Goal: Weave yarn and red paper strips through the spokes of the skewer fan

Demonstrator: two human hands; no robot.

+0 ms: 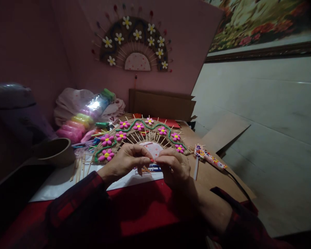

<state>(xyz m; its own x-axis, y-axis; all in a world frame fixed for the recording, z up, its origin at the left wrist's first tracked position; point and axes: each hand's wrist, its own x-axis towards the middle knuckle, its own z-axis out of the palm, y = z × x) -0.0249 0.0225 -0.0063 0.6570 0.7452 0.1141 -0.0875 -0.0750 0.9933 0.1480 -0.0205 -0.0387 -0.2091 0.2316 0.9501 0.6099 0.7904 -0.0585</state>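
Observation:
My left hand (pixel 125 159) and my right hand (pixel 175 166) meet at the fingertips above the table, both pinched on a tiny red piece (pixel 152 160) held between them. Just beyond them lies a half-round woven fan craft (pixel 141 136) with pink flowers, a green wavy line and wooden sticks radiating from a pale dotted centre. Both sleeves are dark red plaid.
A similar fan with white flowers (pixel 134 43) hangs on the pink board behind. A bag of coloured clay (pixel 84 116) and a tape roll (pixel 55 150) sit at left. A patterned tool with a black cord (pixel 209 157) lies at right. Loose sticks (pixel 79 167) rest on white paper.

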